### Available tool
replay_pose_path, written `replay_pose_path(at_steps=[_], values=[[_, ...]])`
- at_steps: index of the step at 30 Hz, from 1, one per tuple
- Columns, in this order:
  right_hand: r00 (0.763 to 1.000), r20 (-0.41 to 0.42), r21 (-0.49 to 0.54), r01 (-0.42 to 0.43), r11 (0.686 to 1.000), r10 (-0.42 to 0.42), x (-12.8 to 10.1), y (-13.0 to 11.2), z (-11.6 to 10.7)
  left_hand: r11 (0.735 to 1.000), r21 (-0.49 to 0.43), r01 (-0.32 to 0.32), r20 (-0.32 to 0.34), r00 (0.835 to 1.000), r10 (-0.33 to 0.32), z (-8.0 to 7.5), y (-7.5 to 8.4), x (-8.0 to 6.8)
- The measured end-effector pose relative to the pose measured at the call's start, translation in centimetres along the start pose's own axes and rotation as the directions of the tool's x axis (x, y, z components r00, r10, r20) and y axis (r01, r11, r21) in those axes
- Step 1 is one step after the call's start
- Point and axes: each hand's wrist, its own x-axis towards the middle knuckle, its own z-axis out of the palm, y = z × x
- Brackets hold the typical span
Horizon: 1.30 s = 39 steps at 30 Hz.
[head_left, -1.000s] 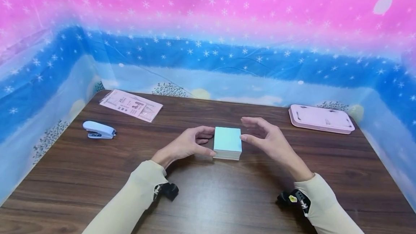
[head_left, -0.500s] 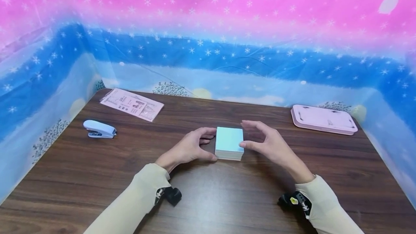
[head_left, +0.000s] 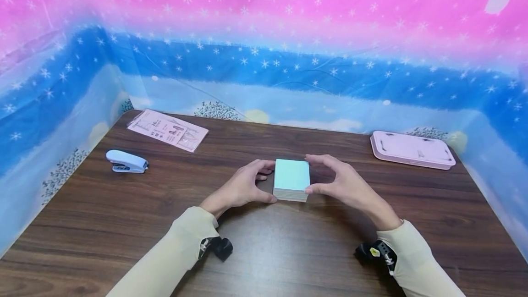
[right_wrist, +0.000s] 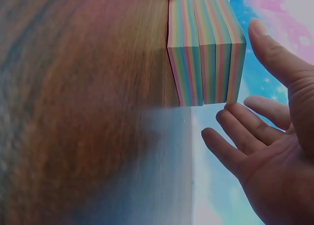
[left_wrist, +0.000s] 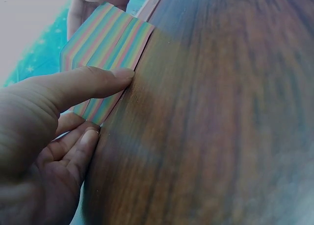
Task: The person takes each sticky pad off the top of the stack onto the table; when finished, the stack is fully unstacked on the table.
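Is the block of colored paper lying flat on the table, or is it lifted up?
Flat on the table. The paper block sits with its bottom edge against the wooden table; the left wrist view shows no gap under it, with both hands at its sides.

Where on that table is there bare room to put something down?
Bare wood lies between the stapler and the left hand, between the right hand and the pink tray, and along the back edge between the pink leaflet and that tray. The middle is crowded: both hands flank the paper block.
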Motion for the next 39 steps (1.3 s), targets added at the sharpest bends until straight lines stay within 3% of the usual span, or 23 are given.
replay_pose_path(at_steps=[21,39], values=[[0.998,0.041,-0.097,0.044,0.994,-0.04,-0.08,0.27,-0.51,1.0,0.005,-0.009,-0.001,1.0,0.009,-0.01,0.05,0.45],[0.996,0.037,-0.083,0.083,0.993,-0.081,-0.12,0.47,-0.19,1.0,0.001,0.005,0.005,1.0,-0.005,-0.03,-0.19,0.1]])
